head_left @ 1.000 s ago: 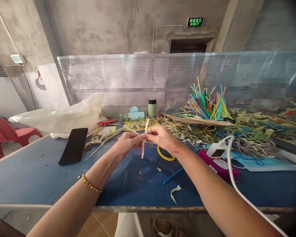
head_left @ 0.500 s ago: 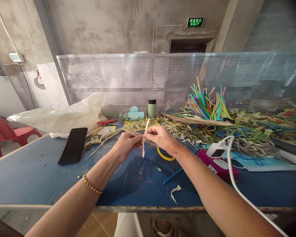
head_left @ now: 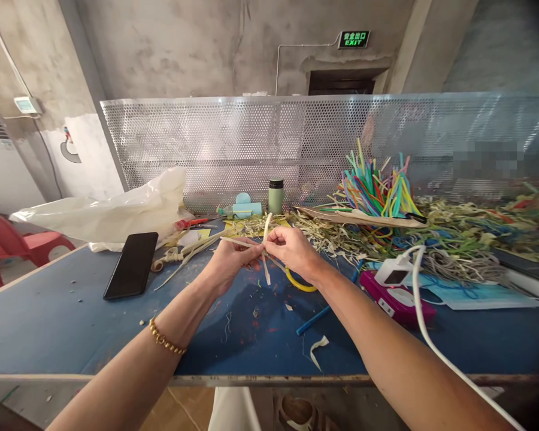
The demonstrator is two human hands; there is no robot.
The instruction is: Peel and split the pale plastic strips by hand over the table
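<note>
My left hand (head_left: 234, 261) and my right hand (head_left: 294, 251) meet above the middle of the blue table, each pinching pale, flat strips of what looks like dried plant fibre. One pale strip (head_left: 268, 222) stands up between my fingertips, its lower end hanging beneath them. Another strip crosses it, its free end pointing left over my left hand. The exact crossing is hidden by my fingers. A yellow ring (head_left: 302, 285) lies on the table just below my right hand. Near it rests a blue stick (head_left: 313, 321), partly covered by my right forearm.
A black phone (head_left: 131, 265) lies at left, near a plastic bag (head_left: 103, 215). A green bottle (head_left: 275, 197) stands at the back. Colourful pipe cleaners (head_left: 377, 185) and plant scraps (head_left: 332, 233) fill the right rear. A magenta power socket (head_left: 397, 305) with a white cable sits at right.
The upright strip's lower end has swung slightly right and the crossing strip's left end shows longer. Both hands stay nearly in place, still pinching.
</note>
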